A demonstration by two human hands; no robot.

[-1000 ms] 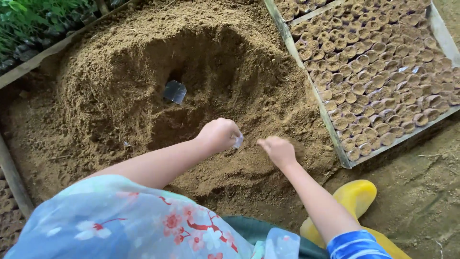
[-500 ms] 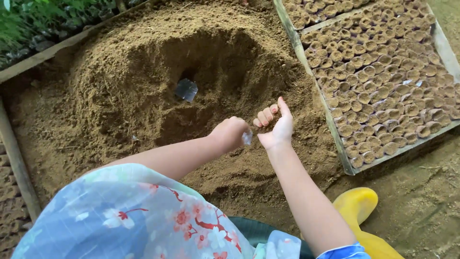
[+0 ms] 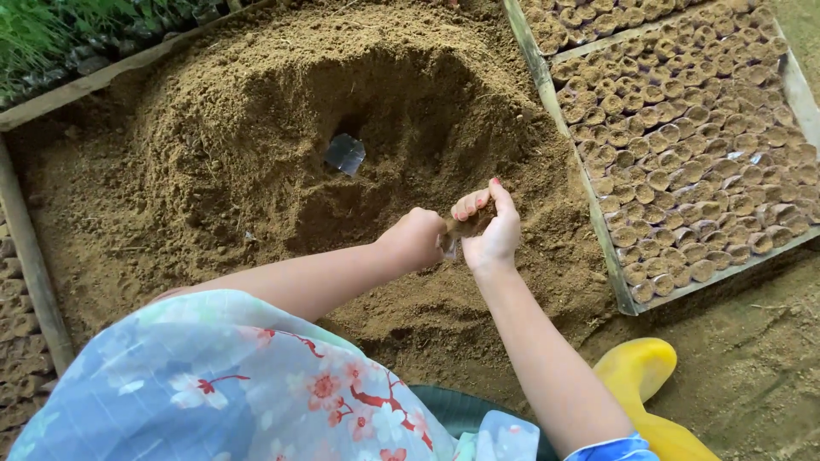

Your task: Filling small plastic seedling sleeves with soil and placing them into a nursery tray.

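Crouching over the heap, the person worked with both hands meeting just in front of the body. At the far left, a wooden board [image 3: 34, 265] edged the bed, and green seedlings [image 3: 51, 34] showed in the top corner. The soil heap [image 3: 213, 171] filled the middle, hollowed into a pit, and a clear plastic piece [image 3: 344, 154] lay in that pit, well apart from the hands and up-slope from them.

The left hand [image 3: 418, 237] was curled into a fist around a small clear bag [image 3: 448, 248], of which only a sliver showed at the thumb side; its long axis could not be told. The right hand [image 3: 489, 226] touched the left, cupped palm-up with fingers bent around a clump of soil [image 3: 470, 224], which sat right above the bag's mouth. So the bag lay between the two hands, the left one carrying it, the right one directly over it.

Further right, a wooden tray [image 3: 589, 196] held rows of filled little pots [image 3: 700, 145], near the right hand's side. A yellow boot [image 3: 636, 376] showed at the lower right.
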